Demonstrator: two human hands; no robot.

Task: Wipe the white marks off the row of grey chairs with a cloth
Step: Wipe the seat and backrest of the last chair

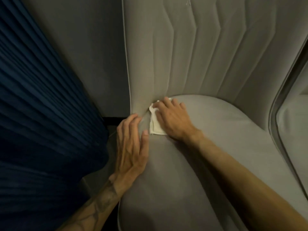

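A grey upholstered chair (208, 147) fills the view, with a channel-stitched backrest (191, 55) and a rounded seat cushion. My right hand (173, 119) lies flat on a folded white cloth (155, 126) and presses it on the seat's back left corner, where the seat meets the backrest. My left hand (131, 147) rests flat with fingers spread on the seat's left edge, just left of the cloth. A small white mark (188, 2) shows near the top of the backrest.
Dark blue pleated fabric (41, 114) hangs close on the left. A grey wall (86, 47) stands behind it. A second grey chair (295, 130) adjoins on the right, with a narrow dark gap between the two.
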